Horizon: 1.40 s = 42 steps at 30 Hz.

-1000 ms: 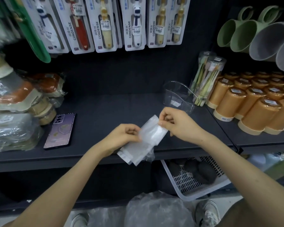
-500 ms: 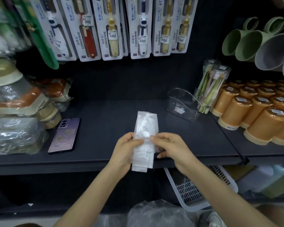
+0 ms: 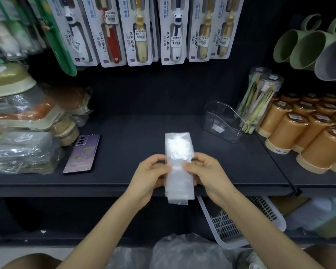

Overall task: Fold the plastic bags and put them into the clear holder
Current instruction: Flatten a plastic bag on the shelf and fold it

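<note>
Head view: a dark shelf (image 3: 136, 136) in a shop bay runs across the frame, with a black back panel behind it. Both hands are held just over its front edge. The left hand (image 3: 151, 177) and the right hand (image 3: 206, 175) each pinch a long side of one plastic bag (image 3: 179, 164), thumb on the front face and fingers curled behind. The bag is folded into a narrow translucent strip held lengthwise between the hands. Its far end reaches out over the shelf and its near end hangs below the shelf's front lip. The clear holder (image 3: 223, 123) stands on the shelf beyond and to the right of the right hand, well apart from the bag. Just beside it on its far right is a clear tube of pale sticks (image 3: 260, 100), and past that are rows of orange cups (image 3: 303, 133). To the left of the left hand a purple phone (image 3: 82, 153) lies flat on the shelf, and farther left is a stack of film-wrapped goods (image 3: 21, 150). Carded toothbrush packs (image 3: 140, 30) hang on the back panel above the hands, and green mugs (image 3: 299, 47) hang up to the right. Below the right forearm a white slotted basket (image 3: 241, 224) sits on a lower level. Nearest the person, under both forearms, lies a heap of crumpled plastic bags (image 3: 188, 253).
</note>
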Available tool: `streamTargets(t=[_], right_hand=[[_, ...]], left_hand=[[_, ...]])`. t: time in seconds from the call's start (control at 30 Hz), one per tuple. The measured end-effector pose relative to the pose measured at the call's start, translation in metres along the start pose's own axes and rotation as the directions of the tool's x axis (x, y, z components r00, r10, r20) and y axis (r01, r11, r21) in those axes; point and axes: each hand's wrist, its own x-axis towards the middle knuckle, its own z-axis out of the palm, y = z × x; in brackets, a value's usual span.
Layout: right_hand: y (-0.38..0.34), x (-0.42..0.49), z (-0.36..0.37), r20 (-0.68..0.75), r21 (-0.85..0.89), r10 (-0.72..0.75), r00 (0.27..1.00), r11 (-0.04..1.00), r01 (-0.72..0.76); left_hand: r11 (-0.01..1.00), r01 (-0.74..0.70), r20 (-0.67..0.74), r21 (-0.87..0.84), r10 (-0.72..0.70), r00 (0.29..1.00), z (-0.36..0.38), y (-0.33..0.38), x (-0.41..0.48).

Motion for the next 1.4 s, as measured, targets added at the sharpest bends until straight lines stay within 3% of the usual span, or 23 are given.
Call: streamTargets(t=[0.17, 0.3, 0.4, 0.53, 0.63, 0.77, 0.83, 0.9, 0.97, 1.1, 1.2, 1.33, 1.4], right_hand=[[-0.003, -0.003, -0.005, 0.018, 0.083, -0.115, 0.993, 0.990, 0.113], [-0.010, -0.005, -0.014, 0.068, -0.005, -0.326, 0.943, 0.945, 0.327], [-0.014, -0.003, -0.023, 0.127, -0.116, -0.444, 0.887, 0.881, 0.458], [-0.015, 0.003, -0.032, 0.160, -0.211, -0.549, 0.820, 0.793, 0.572], [-0.016, 0.006, -0.043, 0.203, -0.227, -0.477, 0.855, 0.827, 0.515], [-0.025, 0.008, -0.070, 0.327, -0.017, -0.157, 0.932, 0.985, 0.172], [-0.028, 0.012, -0.077, 0.282, -0.071, -0.066, 0.957, 0.993, 0.089], [-0.029, 0.016, -0.075, 0.197, -0.273, -0.068, 0.978, 0.954, 0.121], [-0.029, 0.022, -0.073, 0.120, -0.346, -0.115, 0.986, 0.926, 0.150], [-0.027, 0.034, -0.086, -0.056, -0.256, -0.167, 0.984, 0.955, 0.148], [-0.022, 0.043, -0.098, -0.121, -0.248, -0.163, 0.979, 0.960, 0.129], [-0.019, 0.057, -0.117, -0.234, -0.220, -0.159, 0.959, 0.970, 0.107], [-0.022, 0.064, -0.131, -0.317, -0.226, -0.181, 0.931, 0.968, 0.111]], left_hand=[[0.990, 0.040, 0.053, -0.137, -0.033, 0.998, 0.004, 0.007, 0.003], [0.948, 0.152, 0.172, -0.279, -0.107, 0.979, 0.000, 0.017, 0.004], [0.971, 0.204, 0.222, -0.126, -0.173, 0.960, -0.002, 0.023, 0.008], [0.989, 0.088, 0.314, 0.117, -0.121, 0.942, 0.002, 0.029, 0.013], [0.978, 0.010, 0.304, 0.210, -0.075, 0.950, 0.006, 0.031, 0.018], [0.938, -0.101, 0.266, 0.332, 0.009, 0.964, 0.012, 0.031, 0.032], [0.910, -0.150, 0.274, 0.387, 0.042, 0.961, 0.017, 0.031, 0.040], [0.890, -0.183, 0.283, 0.418, 0.065, 0.957, 0.024, 0.032, 0.049], [0.904, -0.181, 0.286, 0.389, 0.068, 0.956, 0.031, 0.031, 0.058], [0.905, -0.138, 0.327, 0.403, -0.002, 0.945, 0.047, 0.024, 0.074], [0.875, -0.175, 0.274, 0.451, 0.051, 0.960, 0.061, 0.017, 0.088], [0.853, -0.248, 0.340, 0.459, 0.089, 0.936, 0.079, 0.017, 0.110], [0.843, -0.282, 0.298, 0.458, 0.153, 0.942, 0.084, 0.018, 0.129]])
